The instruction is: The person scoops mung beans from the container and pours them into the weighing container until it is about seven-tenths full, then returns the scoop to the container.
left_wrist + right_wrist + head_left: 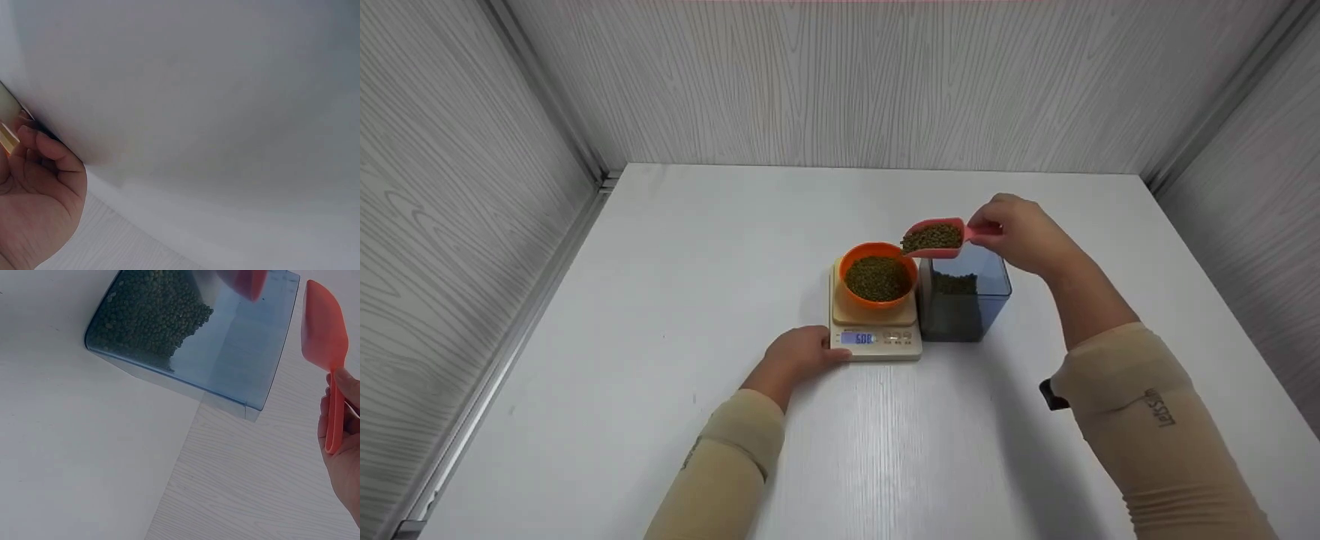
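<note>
My right hand [1020, 232] grips the handle of a red scoop [952, 253] heaped with small green mung beans [934, 238]. The scoop's tip hovers at the right rim of an orange bowl [851, 257] with more mung beans in it. That bowl sits on a cream kitchen scale [877, 352], whose lit display seems to read 608. At the scale's front left corner, my left hand [802, 352] holds the edge, thumb along the front. In the left wrist view, the left fingers [50, 147] are curled by the scale's side. The right wrist view shows the scoop's underside [323, 332].
Just right of the scale stands a clear bluish bin [242, 354] partly filled with mung beans, below the scoop. A white table [697, 247] carries everything. Pale wood-grain panels [840, 82] close off its back and both sides.
</note>
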A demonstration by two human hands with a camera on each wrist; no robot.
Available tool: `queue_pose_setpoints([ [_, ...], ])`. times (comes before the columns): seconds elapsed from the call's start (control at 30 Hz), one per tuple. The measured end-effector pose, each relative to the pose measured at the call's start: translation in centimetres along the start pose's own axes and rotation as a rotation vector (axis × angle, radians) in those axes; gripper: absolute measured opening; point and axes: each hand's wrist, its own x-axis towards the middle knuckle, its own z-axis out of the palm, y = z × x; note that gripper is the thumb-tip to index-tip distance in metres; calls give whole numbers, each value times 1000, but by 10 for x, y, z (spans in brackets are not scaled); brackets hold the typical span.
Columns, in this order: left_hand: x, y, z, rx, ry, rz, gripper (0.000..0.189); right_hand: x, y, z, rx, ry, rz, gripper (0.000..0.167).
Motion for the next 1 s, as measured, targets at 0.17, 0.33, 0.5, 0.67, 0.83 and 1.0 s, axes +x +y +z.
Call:
queue_pose_setpoints([
  [0.17,0,1,0,-4,-2,1,37,2,-2,1,-11,-20,33,19],
  [0.33,1,1,1,-6,-8,0,39,5,-4,3,-23,-8,19,18],
  [0.5,1,2,1,-1,-8,0,39,7,-8,4,-40,11,7,17],
  [0.67,1,2,1,-1,-8,-1,38,9,-13,8,-67,13,4,16],
  [0.83,1,2,1,-5,-6,-5,36,10,-17,10,-104,23,-32,14],
  [1.0,2,3,0,-6,-17,-13,37,10,-22,10,-99,9,-20,15],
])
